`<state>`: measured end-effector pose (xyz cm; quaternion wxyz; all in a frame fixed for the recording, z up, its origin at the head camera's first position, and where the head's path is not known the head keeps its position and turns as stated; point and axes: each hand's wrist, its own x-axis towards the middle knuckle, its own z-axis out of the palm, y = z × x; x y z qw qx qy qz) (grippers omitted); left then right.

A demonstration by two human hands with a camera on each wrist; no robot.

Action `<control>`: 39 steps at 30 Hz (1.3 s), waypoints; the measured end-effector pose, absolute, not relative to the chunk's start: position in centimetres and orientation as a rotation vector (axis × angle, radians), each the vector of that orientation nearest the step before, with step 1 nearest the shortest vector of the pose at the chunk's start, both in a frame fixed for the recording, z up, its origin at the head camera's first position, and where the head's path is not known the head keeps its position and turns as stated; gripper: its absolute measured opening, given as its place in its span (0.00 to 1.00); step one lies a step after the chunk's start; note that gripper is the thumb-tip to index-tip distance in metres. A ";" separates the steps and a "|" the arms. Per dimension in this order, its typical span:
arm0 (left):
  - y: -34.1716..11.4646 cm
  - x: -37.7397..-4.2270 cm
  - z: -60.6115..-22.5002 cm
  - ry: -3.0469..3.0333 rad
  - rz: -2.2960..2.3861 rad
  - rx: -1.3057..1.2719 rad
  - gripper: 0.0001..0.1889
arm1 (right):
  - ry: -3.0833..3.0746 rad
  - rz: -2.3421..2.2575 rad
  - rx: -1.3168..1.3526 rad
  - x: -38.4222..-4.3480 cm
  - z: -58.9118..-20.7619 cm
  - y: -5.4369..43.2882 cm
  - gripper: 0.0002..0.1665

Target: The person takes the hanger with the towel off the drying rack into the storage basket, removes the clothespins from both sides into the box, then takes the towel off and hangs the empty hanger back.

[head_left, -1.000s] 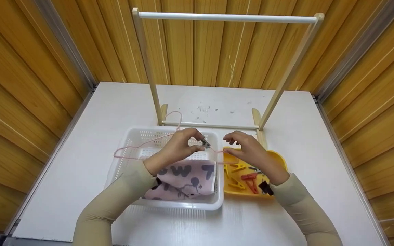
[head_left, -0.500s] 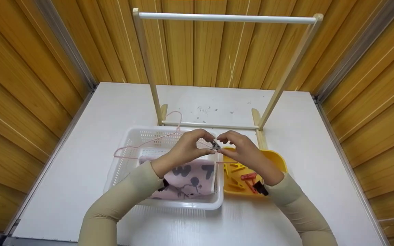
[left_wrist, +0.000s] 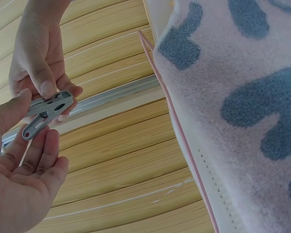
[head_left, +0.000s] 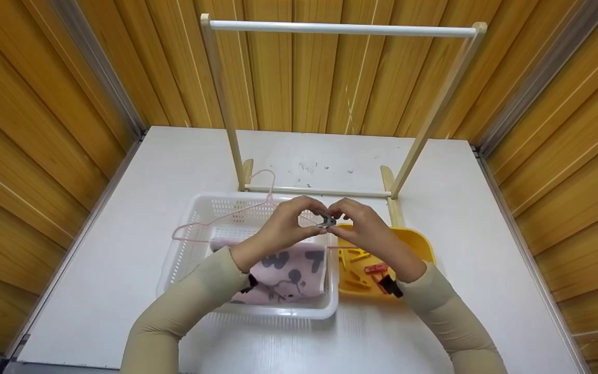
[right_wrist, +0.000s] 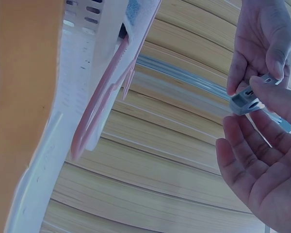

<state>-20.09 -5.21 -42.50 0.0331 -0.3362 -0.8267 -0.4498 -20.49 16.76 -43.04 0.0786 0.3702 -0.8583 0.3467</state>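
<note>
Pinches a gray clothespin (head_left: 327,221) by the handle end between thumb and fingers of the left hand (head_left: 289,222), drawn into a narrow grip, and pinches the opposite end with thumb and fingers of the right hand (head_left: 365,228), thumbs close together on the piece. Holds the gray clothespin over the right rim of a white perforated basket (head_left: 299,313), near a yellow tray (head_left: 419,240) just beside it. Keeps both forearms angled inward, in long pale sleeves (head_left: 447,317), with a black wrist mount (head_left: 391,286) on the right and another on the left. Below the left forearm, inside the basket, a pink towel (head_left: 291,275) with dark gray motifs; along its upper edge, the lower bar of a pink hanger (right_wrist: 77,145), one end reaching over the tray. In the tray, yellow clothespins (head_left: 357,280) and red clothespins (head_left: 377,268), partly hidden by the right hand and wrist. Behind, on the white table (head_left: 478,234), a wooden rack (head_left: 341,28) with white bars; farther back, wood-grain panels (head_left: 314,78).
</note>
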 end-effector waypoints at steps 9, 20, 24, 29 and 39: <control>-5.5 -19.9 -42.2 -2.573 -1.381 -1.033 0.21 | -2.546 1.034 1.118 -20.4 -42.8 16.4 0.13; -8.2 -19.8 -41.2 -2.640 -1.299 -0.994 0.27 | -2.700 0.994 0.979 -21.3 -43.6 19.3 0.12; -9.6 -20.0 -41.3 -2.670 -1.225 -0.974 0.25 | -2.833 0.930 0.847 -21.7 -44.4 21.4 0.11; -10.8 -20.0 -41.6 -2.700 -1.188 -0.961 0.23 | -2.980 0.874 0.721 -21.9 -45.2 23.0 0.10; -12.1 -20.2 -42.5 -2.788 -1.156 -0.938 0.21 | -3.149 0.735 0.699 -22.8 -46.0 23.9 0.10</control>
